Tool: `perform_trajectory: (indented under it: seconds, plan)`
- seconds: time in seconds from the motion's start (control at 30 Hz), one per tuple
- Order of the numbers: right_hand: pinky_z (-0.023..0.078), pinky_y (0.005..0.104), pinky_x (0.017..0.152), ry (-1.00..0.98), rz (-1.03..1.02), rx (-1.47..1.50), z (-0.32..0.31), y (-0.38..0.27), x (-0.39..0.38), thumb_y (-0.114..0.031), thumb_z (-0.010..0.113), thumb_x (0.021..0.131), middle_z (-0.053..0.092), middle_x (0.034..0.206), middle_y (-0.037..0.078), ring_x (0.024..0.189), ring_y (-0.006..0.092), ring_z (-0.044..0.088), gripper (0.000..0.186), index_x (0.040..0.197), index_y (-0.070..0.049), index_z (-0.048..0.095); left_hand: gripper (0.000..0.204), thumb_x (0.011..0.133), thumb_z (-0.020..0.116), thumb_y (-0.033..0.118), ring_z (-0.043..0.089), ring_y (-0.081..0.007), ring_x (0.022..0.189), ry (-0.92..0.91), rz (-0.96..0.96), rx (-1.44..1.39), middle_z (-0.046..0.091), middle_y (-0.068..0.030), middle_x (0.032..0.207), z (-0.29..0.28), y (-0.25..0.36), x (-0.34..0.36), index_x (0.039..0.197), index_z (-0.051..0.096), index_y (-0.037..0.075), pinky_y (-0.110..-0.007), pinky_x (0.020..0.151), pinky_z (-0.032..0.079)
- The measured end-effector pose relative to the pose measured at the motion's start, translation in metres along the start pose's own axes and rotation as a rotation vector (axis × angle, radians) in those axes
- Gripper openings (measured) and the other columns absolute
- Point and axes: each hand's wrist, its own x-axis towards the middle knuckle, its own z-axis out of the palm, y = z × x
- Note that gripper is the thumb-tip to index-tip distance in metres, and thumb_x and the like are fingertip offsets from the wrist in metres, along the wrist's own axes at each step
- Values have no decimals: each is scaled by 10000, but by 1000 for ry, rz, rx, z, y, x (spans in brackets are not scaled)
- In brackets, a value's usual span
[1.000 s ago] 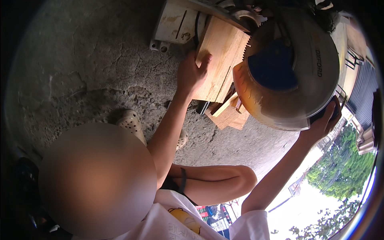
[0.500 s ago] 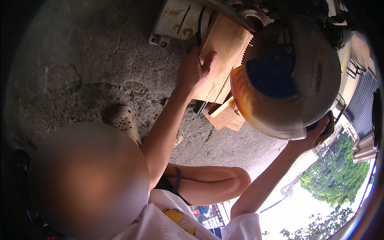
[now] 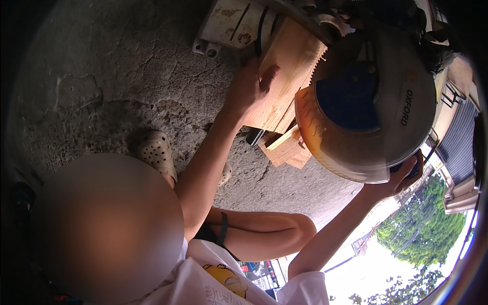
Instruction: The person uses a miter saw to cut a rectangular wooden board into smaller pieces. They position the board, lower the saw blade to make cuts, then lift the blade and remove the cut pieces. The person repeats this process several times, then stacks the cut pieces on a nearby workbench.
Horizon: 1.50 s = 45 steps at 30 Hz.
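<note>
board [image 3: 290,66] is held just left of saw guard [image 3: 404,137], edge pinched by left hand [image 3: 248,90]; handle [image 3: 414,164] below guard's wrapped by right hand [image 3: 396,183]. prob lining-up step; next move imo calls for board braced, fingers clear.

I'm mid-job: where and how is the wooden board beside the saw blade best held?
Probably take the wooden board by its long left edge, from the left: its face is broad, and the opposite edge lies by the toothed blade.
</note>
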Motion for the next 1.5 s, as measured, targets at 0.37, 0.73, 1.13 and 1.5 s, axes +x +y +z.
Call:
perform_trajectory:
  seconds: [0.37, 0.73, 1.13, 1.5]
  plan:
    - [545, 351, 801, -1, 59, 5, 0, -1, -1, -507, 586, 862, 585, 1127, 74, 1032, 229, 592, 471, 1161, -144, 617, 376, 924, 634, 353, 625, -329, 479, 152, 121, -10, 580, -200, 559, 12, -8, 1, 904, 547, -12, -423, 424, 464]
    - [514, 388, 872, 10, 206, 41, 2, -21, -9, -505, 523, 913, 555, 1157, 100, 1077, 241, 571, 479, 1187, -120, 602, 407, 922, 627, 365, 632, -338, 488, 174, 62, 38, 578, -189, 539, 8, 7, -6, 891, 549, -34, -428, 434, 483]
    - [479, 423, 908, 6, 54, 0, 1, -1, -12, -566, 551, 853, 580, 1133, 68, 1098, 232, 558, 526, 1143, -134, 624, 536, 876, 652, 473, 672, -353, 641, 121, -95, 155, 648, -211, 711, 3, 32, -7, 954, 570, -51, -424, 574, 532]
    - [519, 461, 842, -157, -248, -119, -21, 33, 22, -529, 638, 845, 547, 1201, 171, 1097, 328, 569, 618, 1293, -112, 553, 579, 786, 751, 233, 621, -410, 855, 296, -87, 132, 519, -279, 1033, 13, 48, 1, 1104, 379, -76, -476, 669, 521]
